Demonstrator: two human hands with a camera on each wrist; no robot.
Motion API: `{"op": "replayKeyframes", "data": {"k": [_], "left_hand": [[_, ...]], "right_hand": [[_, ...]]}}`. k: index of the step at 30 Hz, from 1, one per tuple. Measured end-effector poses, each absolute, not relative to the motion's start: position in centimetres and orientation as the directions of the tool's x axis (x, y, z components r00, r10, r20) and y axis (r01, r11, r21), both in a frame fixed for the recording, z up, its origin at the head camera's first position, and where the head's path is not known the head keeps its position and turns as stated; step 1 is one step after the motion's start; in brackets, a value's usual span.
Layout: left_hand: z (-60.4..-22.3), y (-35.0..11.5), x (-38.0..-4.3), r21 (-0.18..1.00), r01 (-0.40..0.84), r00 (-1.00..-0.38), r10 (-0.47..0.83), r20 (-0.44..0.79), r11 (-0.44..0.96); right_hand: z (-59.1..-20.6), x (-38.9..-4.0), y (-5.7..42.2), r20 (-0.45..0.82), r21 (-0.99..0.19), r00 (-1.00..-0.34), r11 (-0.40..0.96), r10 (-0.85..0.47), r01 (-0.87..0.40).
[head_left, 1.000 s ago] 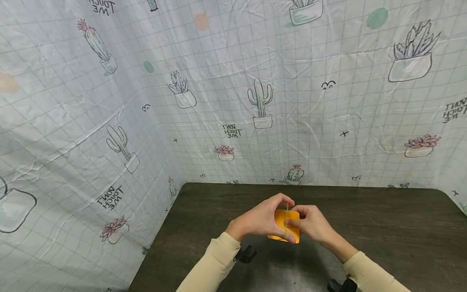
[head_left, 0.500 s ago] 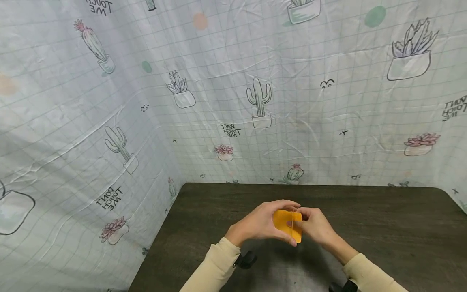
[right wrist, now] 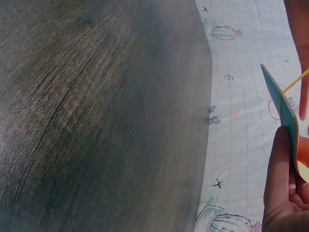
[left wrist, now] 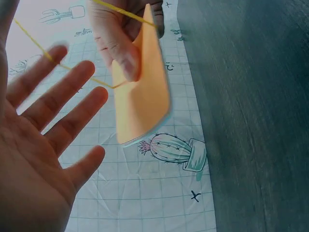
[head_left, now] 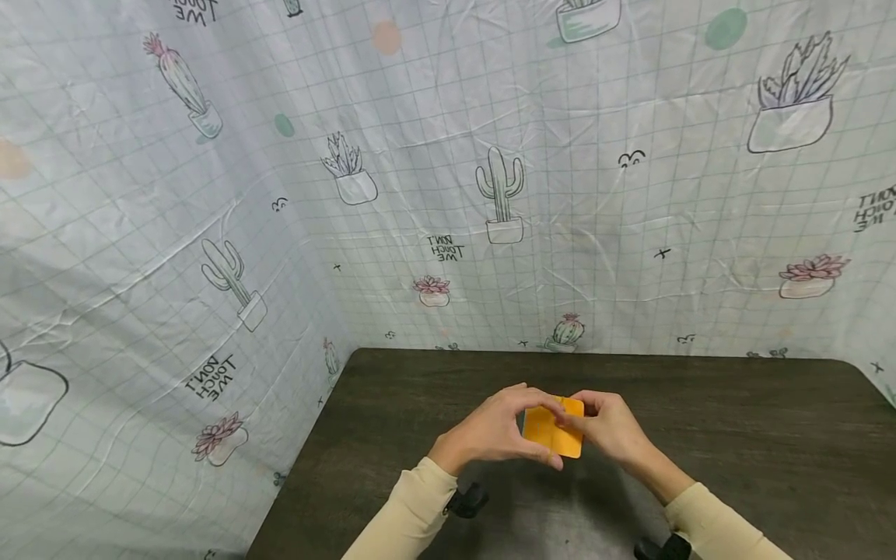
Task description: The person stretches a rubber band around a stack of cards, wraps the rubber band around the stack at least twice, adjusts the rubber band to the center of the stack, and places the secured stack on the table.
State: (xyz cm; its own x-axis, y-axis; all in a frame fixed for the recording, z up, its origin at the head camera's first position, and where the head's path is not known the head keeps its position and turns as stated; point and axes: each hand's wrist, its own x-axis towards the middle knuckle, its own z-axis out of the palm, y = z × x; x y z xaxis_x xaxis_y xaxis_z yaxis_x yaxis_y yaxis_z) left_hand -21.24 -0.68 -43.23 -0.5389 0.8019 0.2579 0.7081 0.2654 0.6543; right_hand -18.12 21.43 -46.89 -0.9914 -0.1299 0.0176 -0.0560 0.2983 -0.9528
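My right hand (head_left: 616,428) pinches a thin stack of orange cards (head_left: 572,435) with rounded corners, held up above the table. In the left wrist view its thumb (left wrist: 120,53) presses the orange face; the right wrist view shows a teal back side (right wrist: 287,116) with fingers against it. A yellow rubber band (left wrist: 126,13) crosses the stack and stretches toward my left hand (head_left: 490,432). The left fingers (left wrist: 58,95) are spread and fairly straight, with the band running past them. From the head view, the left hand arches around the left side of the stack.
A dark wood-grain table (head_left: 728,443) lies beneath both hands. White cloth (head_left: 392,257) printed with cacti and grid lines hangs behind it and along its left side. Black wrist cameras (head_left: 467,500) sit on both wrists, below the cream sleeves.
The band stood stretched between left fingertips and thumb in front of the stack; now it lies closer over the stack. The stack has shifted slightly right, and the left fingers have come lower.
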Motion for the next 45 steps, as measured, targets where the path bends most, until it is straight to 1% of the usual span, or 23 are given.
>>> {"op": "replayKeyframes", "data": {"k": [4,6,8,9,12,13,15,17,19,21,23,24,26,28,30,35,37,40,43,45], "left_hand": [[-43.7,-0.7,-21.2,0.766,0.591,-0.64,0.724,0.257,0.251],[-43.9,-0.6,-21.2,0.822,0.534,-0.663,0.701,0.262,0.197],[-44.0,-0.6,-21.3,0.866,0.488,-0.646,0.712,0.275,0.107],[-44.1,-0.5,-21.4,0.884,0.465,-0.622,0.729,0.285,0.051],[-44.2,-0.1,-21.5,0.901,0.418,-0.523,0.782,0.339,-0.111],[-44.1,0.1,-21.5,0.894,0.423,-0.496,0.788,0.365,-0.149],[-44.1,0.4,-21.4,0.862,0.473,-0.463,0.781,0.42,-0.184],[-43.9,0.7,-21.1,0.799,0.584,-0.459,0.753,0.471,-0.143],[-43.7,1.0,-20.7,0.704,0.708,-0.462,0.725,0.51,-0.044],[-43.6,1.2,-20.2,0.588,0.805,-0.46,0.705,0.539,0.076],[-43.7,1.4,-19.6,0.451,0.87,-0.451,0.685,0.572,0.197],[-43.9,1.6,-19.4,0.401,0.882,-0.454,0.67,0.587,0.247],[-44.3,1.9,-19.0,0.347,0.877,-0.48,0.623,0.617,0.332],[-44.8,2.1,-18.6,0.355,0.848,-0.527,0.561,0.639,0.393],[-45.3,2.3,-18.3,0.413,0.812,-0.58,0.494,0.648,0.413],[-46.3,3.0,-17.8,0.54,0.738,-0.671,0.358,0.649,0.404],[-46.5,3.2,-17.6,0.604,0.699,-0.714,0.316,0.625,0.383],[-46.6,3.6,-17.3,0.706,0.636,-0.771,0.268,0.577,0.31],[-46.8,3.9,-17.3,0.79,0.582,-0.809,0.24,0.537,0.194],[-46.9,4.0,-17.3,0.847,0.524,-0.839,0.229,0.494,0.092]], "right_hand": [[-46.6,-18.1,21.2,0.015,-0.949,-0.994,0.313,-0.106,-0.048],[-46.5,-18.1,21.1,0.009,-0.95,-0.996,0.311,-0.088,-0.036],[-46.3,-18.1,21.1,-0.002,-0.957,-0.997,0.288,-0.077,-0.02],[-46.2,-18.1,21.1,-0.005,-0.961,-0.997,0.276,-0.073,-0.016],[-46.1,-18.2,21.1,0.009,-0.968,-0.997,0.251,-0.074,-0.028],[-46.2,-18.2,21.1,0.014,-0.968,-0.997,0.249,-0.079,-0.034],[-46.3,-18.2,21.0,0.025,-0.965,-0.997,0.259,-0.079,-0.044],[-46.5,-18.2,20.9,0.029,-0.961,-0.997,0.273,-0.069,-0.047],[-46.7,-18.2,20.8,0.043,-0.952,-0.998,0.303,-0.047,-0.055],[-46.8,-18.1,20.7,0.069,-0.935,-0.998,0.348,-0.003,-0.066],[-46.8,-18.1,20.7,0.089,-0.923,-0.995,0.38,0.044,-0.066],[-46.8,-18.1,20.7,0.098,-0.919,-0.993,0.39,0.07,-0.063],[-46.8,-18.2,20.6,0.099,-0.919,-0.987,0.392,0.129,-0.041],[-46.7,-18.2,20.6,0.095,-0.927,-0.978,0.375,0.186,-0.019],[-46.7,-18.2,20.5,0.096,-0.935,-0.965,0.354,0.243,-0.004],[-46.8,-18.2,20.1,0.114,-0.955,-0.928,0.297,0.356,-0.004],[-46.9,-18.3,19.8,0.123,-0.962,-0.911,0.272,0.394,-0.013],[-46.9,-18.4,19.4,0.136,-0.972,-0.883,0.232,0.449,-0.032],[-46.9,-18.4,19.2,0.137,-0.98,-0.861,0.196,0.491,-0.044],[-46.8,-18.4,19.0,0.139,-0.982,-0.847,0.18,0.513,-0.052]]}}
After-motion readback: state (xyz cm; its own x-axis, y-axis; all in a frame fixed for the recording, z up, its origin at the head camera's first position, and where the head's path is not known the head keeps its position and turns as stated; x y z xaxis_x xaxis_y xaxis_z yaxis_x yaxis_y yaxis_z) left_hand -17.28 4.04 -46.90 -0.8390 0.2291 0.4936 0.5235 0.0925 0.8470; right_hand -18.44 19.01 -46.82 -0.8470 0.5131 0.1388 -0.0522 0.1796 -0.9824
